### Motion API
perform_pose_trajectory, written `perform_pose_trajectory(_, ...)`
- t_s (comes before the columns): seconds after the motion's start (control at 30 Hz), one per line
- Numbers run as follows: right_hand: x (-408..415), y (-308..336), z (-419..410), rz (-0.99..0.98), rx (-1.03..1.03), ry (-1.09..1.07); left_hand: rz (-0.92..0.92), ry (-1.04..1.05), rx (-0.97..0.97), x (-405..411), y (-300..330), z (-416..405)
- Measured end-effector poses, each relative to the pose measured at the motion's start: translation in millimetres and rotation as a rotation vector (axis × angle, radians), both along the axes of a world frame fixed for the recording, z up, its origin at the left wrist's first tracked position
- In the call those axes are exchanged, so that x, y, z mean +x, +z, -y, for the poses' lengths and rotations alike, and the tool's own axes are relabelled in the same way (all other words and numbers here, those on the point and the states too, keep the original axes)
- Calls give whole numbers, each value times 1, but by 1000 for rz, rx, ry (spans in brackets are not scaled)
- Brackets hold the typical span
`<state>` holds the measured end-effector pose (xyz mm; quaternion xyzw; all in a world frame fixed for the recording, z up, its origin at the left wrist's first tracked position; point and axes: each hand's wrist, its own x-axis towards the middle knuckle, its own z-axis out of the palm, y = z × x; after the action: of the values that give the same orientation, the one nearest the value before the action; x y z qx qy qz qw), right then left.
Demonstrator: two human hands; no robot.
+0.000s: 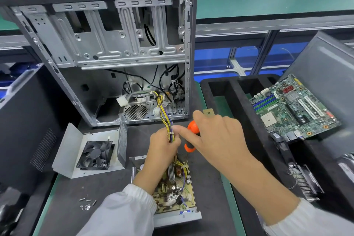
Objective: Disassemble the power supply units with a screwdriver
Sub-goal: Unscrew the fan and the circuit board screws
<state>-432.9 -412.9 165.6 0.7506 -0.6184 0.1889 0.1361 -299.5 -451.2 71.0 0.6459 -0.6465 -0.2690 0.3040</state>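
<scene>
An opened power supply unit [176, 193] lies on the dark mat in front of me, its circuit board bare in a metal base. My left hand [162, 151] grips the yellow and purple cable bundle [164, 117] that rises from the board. My right hand [218, 138] holds an orange and black screwdriver [191, 136] upright, tip down into the unit near the board's far end. The unit's removed metal cover with its black fan [95, 155] lies to the left.
An open computer case [107, 48] stands behind the unit. Several loose screws [87, 204] lie at the near left. A green motherboard [293, 109] leans on a black foam tray [229, 101] at the right, with a heatsink [304, 180] below it. A dark case panel [24, 124] sits left.
</scene>
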Motion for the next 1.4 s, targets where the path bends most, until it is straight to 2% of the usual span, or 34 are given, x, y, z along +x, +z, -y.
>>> perform_pose_trajectory(0.1, 4, 4, 3, -97, 67, 21, 45, 73, 9, 2, -2, 0)
perform_pose_trajectory(0.17, 7, 3, 7, -101, 145, 69, 63, 139, 25, 4, -4, -2)
perform_pose_trajectory(0.23, 11, 3, 10, -75, 209, 124, 82, 178, -55, 5, -2, -7)
perform_pose_trajectory(0.33, 14, 5, 11, -99, 225, 181, 141, -57, -334, 5, 0, -10)
perform_pose_trajectory(0.37, 14, 7, 12, -104, 240, 188, 144, -178, -357, 5, 0, -10)
perform_pose_trajectory(0.43, 12, 10, 14, -97, 288, 192, 125, -364, -273, 8, -3, -14)
perform_pose_trajectory(0.5, 9, 12, 16, -88, 313, 192, 64, -418, -180, 11, -4, -17)
perform_pose_trajectory(0.7, -1, 16, 17, -67, 386, 252, -103, -463, -62, 19, 2, -26)
perform_pose_trajectory(0.83, -8, 25, 19, -81, 498, 314, -41, -511, -107, 17, 2, -23)
perform_pose_trajectory(1.03, -7, 43, 23, -64, 769, 302, -38, -518, -5, 21, 2, -20)
perform_pose_trajectory(1.13, -3, 49, 24, -103, 837, 321, -42, -546, 21, 21, 4, -19)
perform_pose_trajectory(1.27, 5, 51, 23, -148, 885, 359, -162, -530, -26, 19, 12, -20)
perform_pose_trajectory(1.33, 8, 52, 19, -103, 892, 332, -212, -514, -13, 19, 13, -21)
perform_pose_trajectory(1.4, 11, 53, 15, -86, 787, 233, -235, -508, 4, 18, 15, -20)
